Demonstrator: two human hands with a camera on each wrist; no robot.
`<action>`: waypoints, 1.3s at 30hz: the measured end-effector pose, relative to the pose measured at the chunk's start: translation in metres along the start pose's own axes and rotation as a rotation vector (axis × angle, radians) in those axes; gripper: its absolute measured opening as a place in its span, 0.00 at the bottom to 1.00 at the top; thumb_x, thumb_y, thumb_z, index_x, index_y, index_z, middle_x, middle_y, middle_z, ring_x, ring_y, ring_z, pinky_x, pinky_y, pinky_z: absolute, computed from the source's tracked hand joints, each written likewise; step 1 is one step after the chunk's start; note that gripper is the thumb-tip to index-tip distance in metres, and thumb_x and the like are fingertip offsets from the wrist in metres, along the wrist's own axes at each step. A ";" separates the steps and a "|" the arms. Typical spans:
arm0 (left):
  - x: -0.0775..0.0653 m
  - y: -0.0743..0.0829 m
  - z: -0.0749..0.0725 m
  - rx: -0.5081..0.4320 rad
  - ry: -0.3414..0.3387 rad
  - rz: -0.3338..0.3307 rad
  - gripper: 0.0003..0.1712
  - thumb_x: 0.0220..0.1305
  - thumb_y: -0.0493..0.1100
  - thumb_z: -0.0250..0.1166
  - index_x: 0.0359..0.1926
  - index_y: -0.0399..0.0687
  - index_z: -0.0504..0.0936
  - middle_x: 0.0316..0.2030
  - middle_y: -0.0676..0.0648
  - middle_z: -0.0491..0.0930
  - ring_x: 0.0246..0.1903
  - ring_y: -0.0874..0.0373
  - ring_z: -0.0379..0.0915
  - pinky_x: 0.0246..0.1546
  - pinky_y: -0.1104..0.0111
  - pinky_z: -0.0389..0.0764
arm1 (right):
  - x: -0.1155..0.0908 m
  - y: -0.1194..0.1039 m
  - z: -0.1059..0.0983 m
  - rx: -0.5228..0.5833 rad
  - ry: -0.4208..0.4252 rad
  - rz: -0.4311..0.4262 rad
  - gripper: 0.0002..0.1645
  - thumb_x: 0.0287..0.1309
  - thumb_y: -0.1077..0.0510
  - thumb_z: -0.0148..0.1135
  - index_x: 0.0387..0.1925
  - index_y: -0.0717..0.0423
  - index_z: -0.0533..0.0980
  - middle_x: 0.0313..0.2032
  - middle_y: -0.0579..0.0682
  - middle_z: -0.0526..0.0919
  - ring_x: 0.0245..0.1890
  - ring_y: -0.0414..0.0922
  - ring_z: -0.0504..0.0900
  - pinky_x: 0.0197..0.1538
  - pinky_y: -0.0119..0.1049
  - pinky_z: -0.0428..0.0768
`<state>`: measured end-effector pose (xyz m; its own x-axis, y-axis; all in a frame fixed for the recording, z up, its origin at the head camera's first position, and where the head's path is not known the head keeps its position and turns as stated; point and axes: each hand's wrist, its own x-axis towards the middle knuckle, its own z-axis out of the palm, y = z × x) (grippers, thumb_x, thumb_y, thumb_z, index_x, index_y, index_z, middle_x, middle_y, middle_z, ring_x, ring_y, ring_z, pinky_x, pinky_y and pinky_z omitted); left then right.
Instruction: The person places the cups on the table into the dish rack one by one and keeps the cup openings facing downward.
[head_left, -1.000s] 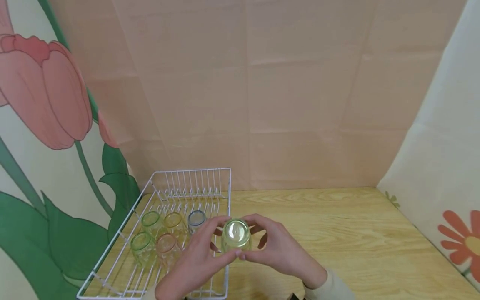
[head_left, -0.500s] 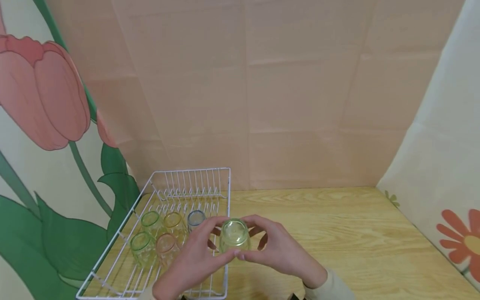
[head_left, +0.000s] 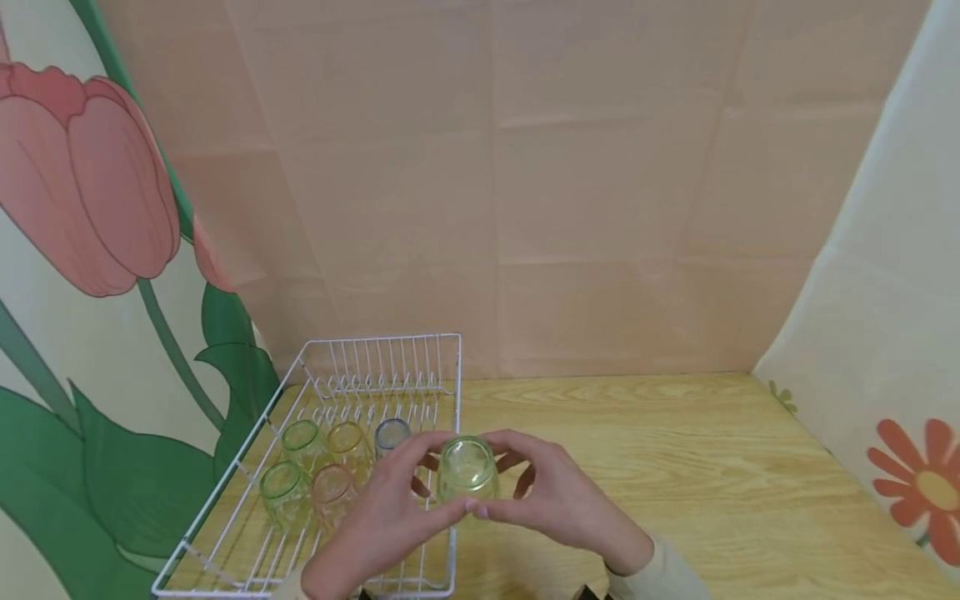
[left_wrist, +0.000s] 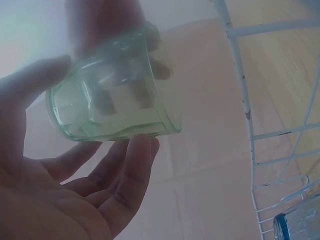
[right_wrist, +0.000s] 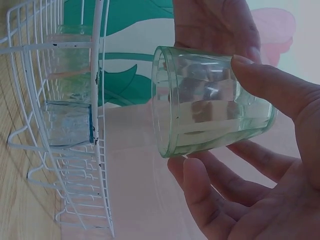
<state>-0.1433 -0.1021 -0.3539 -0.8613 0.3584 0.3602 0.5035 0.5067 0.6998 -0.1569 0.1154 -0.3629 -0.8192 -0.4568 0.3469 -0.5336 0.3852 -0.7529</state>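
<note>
A pale green glass tumbler (head_left: 468, 468) is held up between my two hands in the head view, beside the wire rack's right side. It is turned base up, with its wide rim facing down in the right wrist view. My left hand (head_left: 390, 512) grips it from the left, thumb in front and fingers behind. From the right, my right hand (head_left: 553, 500) holds the same tumbler (right_wrist: 207, 102), and the two thumb tips meet at its near side. Curled fingers (left_wrist: 132, 180) of the left hand show beneath the tumbler in the left wrist view.
A white wire dish rack (head_left: 420, 337) stands on the wood-grain table (head_left: 637, 475) at left. Inside it are two green glasses (head_left: 283, 492), a yellow glass (head_left: 348, 446), a pink glass (head_left: 335, 492) and a blue glass (head_left: 392, 435). A plain pinkish cloth (head_left: 600, 208) hangs behind.
The tumbler has tilted slightly in my hands, so that more of its side shows, and has shifted a little to the left. Both hands keep their hold on it.
</note>
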 end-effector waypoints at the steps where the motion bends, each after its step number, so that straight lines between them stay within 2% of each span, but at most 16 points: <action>1: 0.000 0.000 0.000 0.004 0.001 0.004 0.33 0.47 0.59 0.72 0.55 0.68 0.71 0.44 0.67 0.73 0.41 0.66 0.70 0.33 0.71 0.77 | 0.000 0.000 0.000 0.003 -0.005 0.000 0.31 0.44 0.39 0.71 0.52 0.31 0.72 0.44 0.32 0.80 0.40 0.41 0.79 0.31 0.33 0.79; 12: -0.004 -0.005 -0.008 0.031 -0.002 -0.039 0.33 0.48 0.65 0.68 0.56 0.72 0.68 0.42 0.66 0.73 0.41 0.66 0.70 0.34 0.72 0.77 | -0.001 0.003 -0.001 0.017 -0.020 0.000 0.32 0.45 0.46 0.73 0.54 0.33 0.72 0.48 0.35 0.79 0.41 0.43 0.80 0.31 0.34 0.80; 19: -0.002 -0.006 -0.013 0.029 0.023 -0.052 0.34 0.46 0.64 0.70 0.55 0.71 0.69 0.42 0.66 0.72 0.41 0.64 0.72 0.34 0.71 0.77 | -0.002 0.005 -0.001 0.012 -0.020 0.016 0.32 0.47 0.47 0.72 0.55 0.35 0.70 0.48 0.40 0.79 0.42 0.47 0.80 0.32 0.35 0.80; 24: -0.002 -0.008 -0.017 0.080 0.025 -0.074 0.34 0.46 0.65 0.70 0.55 0.70 0.70 0.41 0.66 0.73 0.39 0.66 0.71 0.32 0.71 0.77 | -0.003 0.006 -0.001 0.003 0.001 0.034 0.32 0.48 0.52 0.72 0.55 0.36 0.70 0.47 0.40 0.80 0.41 0.44 0.81 0.32 0.33 0.79; 30: 0.002 -0.009 -0.022 0.157 0.043 -0.092 0.35 0.44 0.66 0.71 0.54 0.68 0.71 0.39 0.67 0.73 0.36 0.67 0.71 0.30 0.72 0.74 | -0.002 0.008 -0.002 -0.004 0.016 0.039 0.31 0.49 0.52 0.71 0.55 0.35 0.70 0.46 0.39 0.80 0.40 0.42 0.81 0.32 0.32 0.79; 39: 0.003 -0.014 -0.030 0.196 0.059 -0.140 0.34 0.43 0.64 0.72 0.53 0.66 0.73 0.38 0.66 0.75 0.36 0.66 0.72 0.27 0.72 0.73 | -0.001 0.010 -0.001 -0.014 0.034 0.037 0.28 0.52 0.53 0.69 0.54 0.36 0.70 0.45 0.39 0.80 0.39 0.40 0.81 0.32 0.33 0.79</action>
<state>-0.1549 -0.1319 -0.3438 -0.9232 0.2301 0.3078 0.3775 0.6927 0.6145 -0.1614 0.1205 -0.3708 -0.8448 -0.4150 0.3377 -0.5055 0.4123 -0.7579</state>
